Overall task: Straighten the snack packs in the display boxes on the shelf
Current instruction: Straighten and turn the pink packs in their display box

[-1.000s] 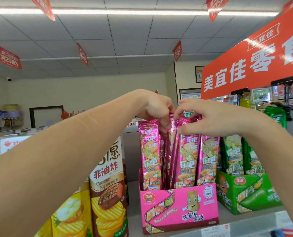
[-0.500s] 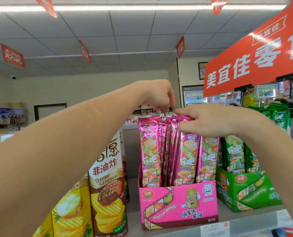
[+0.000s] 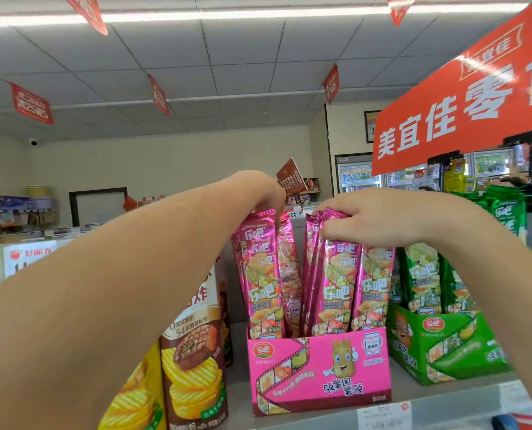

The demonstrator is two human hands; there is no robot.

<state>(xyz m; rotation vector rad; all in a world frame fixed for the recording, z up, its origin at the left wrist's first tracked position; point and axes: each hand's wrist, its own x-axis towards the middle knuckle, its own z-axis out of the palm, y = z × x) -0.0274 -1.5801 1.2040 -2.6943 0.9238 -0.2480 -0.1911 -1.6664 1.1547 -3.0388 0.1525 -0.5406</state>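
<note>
Now, left hand (image 3: 266,193): fingers curled over the top edge of the left bunch of pink packs (image 3: 260,274), pinching it.
Right hand (image 3: 379,218): fingers curled round the tops of the right bunch, gripping several together.
Pink packs: upright in the pink display box (image 3: 317,370), two bunches with a gap between.
Shelf (image 3: 444,405): grey, carries both boxes.
Green display box (image 3: 451,349): just right of the pink one, green packs (image 3: 421,274) upright inside.
Chip canisters (image 3: 193,364): left of the pink box.
Room: shop, tiled ceiling, red pennants (image 3: 30,103), orange sign (image 3: 463,113) upper right.
</note>
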